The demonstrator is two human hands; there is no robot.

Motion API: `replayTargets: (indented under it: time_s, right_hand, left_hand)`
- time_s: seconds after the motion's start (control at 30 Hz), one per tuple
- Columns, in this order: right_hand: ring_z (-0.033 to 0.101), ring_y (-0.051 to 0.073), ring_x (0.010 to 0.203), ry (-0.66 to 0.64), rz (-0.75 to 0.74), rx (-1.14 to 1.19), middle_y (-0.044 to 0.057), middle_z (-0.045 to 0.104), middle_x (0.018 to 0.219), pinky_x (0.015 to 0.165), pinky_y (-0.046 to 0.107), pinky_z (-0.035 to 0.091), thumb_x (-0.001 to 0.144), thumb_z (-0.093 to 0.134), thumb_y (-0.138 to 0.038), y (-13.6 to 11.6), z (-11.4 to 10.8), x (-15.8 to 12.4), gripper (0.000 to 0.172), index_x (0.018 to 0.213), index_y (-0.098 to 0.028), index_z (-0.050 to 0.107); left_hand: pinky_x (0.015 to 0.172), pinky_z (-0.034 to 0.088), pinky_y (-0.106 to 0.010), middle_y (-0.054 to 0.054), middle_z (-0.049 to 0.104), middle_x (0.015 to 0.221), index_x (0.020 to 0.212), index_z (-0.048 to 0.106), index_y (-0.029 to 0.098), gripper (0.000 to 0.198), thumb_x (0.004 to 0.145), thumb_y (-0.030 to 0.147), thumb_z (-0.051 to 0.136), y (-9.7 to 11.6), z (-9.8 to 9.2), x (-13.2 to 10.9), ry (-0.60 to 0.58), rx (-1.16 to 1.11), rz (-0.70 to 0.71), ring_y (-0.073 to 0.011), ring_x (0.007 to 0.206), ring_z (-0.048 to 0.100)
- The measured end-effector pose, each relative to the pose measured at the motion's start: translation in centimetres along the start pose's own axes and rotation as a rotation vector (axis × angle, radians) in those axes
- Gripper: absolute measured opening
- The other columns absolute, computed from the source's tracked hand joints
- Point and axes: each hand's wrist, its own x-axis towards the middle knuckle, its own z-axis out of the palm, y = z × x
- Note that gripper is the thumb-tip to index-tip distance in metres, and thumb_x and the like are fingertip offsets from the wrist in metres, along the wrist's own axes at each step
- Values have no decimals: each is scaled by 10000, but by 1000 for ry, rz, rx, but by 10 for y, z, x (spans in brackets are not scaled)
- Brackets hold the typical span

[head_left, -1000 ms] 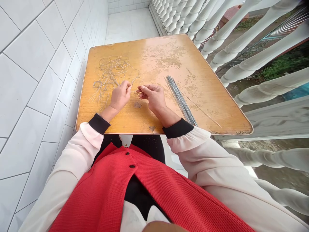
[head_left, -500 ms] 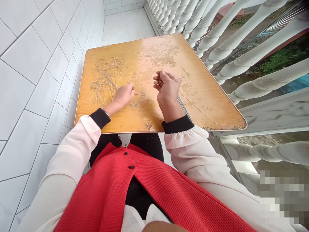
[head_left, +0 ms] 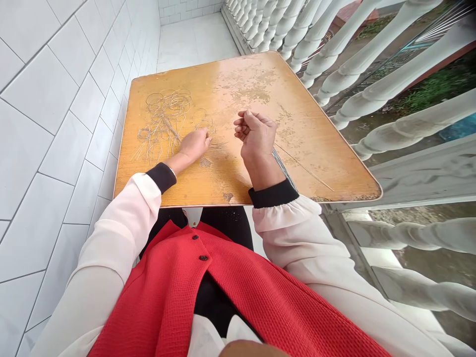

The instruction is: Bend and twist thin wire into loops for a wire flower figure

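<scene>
My left hand (head_left: 195, 144) is closed low over the wooden table, with thumb and fingertips together beside a thin looped strand (head_left: 203, 119). What it pinches is too fine to make out. A tangle of thin, wiry strands (head_left: 165, 116) with round loops and loose ends lies just left of it. Raised above the middle of the table, my right hand (head_left: 257, 131) has curled fingers, the thumb pressed to the forefinger. Anything in that pinch is too small to see. Partly hidden behind the right wrist is a bundle of grey strands (head_left: 281, 163).
The worn table (head_left: 186, 191) has peeling patches and rounded corners. On its right part lies a long thin stick or strand (head_left: 307, 167). A white tiled wall (head_left: 52, 119) runs along the left; a white baluster railing (head_left: 372, 104) borders the right.
My left hand has moved slightly to the right, still closed. My right hand has shifted a little left, its fingers still curled. The strands on the table lie much as before.
</scene>
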Motion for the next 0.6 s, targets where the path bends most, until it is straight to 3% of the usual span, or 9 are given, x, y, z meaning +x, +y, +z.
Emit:
replayTargets:
  time_s: [0.1,0.2,0.23,0.3,0.43,0.53,0.6]
  right_hand:
    - [618,98,603,31,34,21,-11,638,711,533,200,486,994,572,-332,-9,5,-5,212,833,-214,643]
    - [556,73,537,91,75,78,-22,626,684,511,189,437,1008,503,-189,-36,3,-13,234,808,-202,623]
    - [526,62,513,111,60,122,-22,624,673,494,185,407,1003,483,-135,-49,-1,-15,252,804,-191,627]
    - [517,57,487,123,-129,48,-7,660,688,460,201,350,953,531,-88,-77,-15,-18,220,803,-174,667]
    - [560,118,551,90,-331,-726,-11,549,574,596,280,444,800,662,-43,-116,-55,-11,155,710,-157,716]
    - [602,198,759,-151,-135,-1496,53,638,693,760,341,460,861,689,-118,-111,-83,2,114,916,-121,788]
    - [626,255,939,-289,-10,-1775,141,737,983,778,363,450,912,677,-223,-91,-101,11,134,859,-134,763]
  left_hand:
    - [780,457,-306,-76,745,916,913,668,175,163,984,269,555,-11,-10,-11,93,-118,-6,-182,842,661]
    - [712,435,-273,-15,676,751,798,600,192,186,974,244,571,-23,-23,-28,220,-284,-1,-136,720,610]
    - [687,429,-265,3,640,691,781,581,196,198,974,240,570,-26,-27,-34,243,-344,2,-125,675,591]
    - [637,417,-252,45,547,569,782,564,207,196,975,237,567,-34,-33,-44,267,-458,-4,-107,574,544]
    - [569,409,-215,85,481,490,809,548,221,175,984,230,551,-47,-34,-52,317,-682,-7,-76,473,491]
    - [529,392,-195,91,492,493,807,542,221,175,981,210,554,-53,-28,-49,357,-776,-25,-57,445,459]
    - [518,390,-188,94,489,492,803,544,222,179,981,208,558,-55,-25,-48,371,-795,-43,-52,438,454]
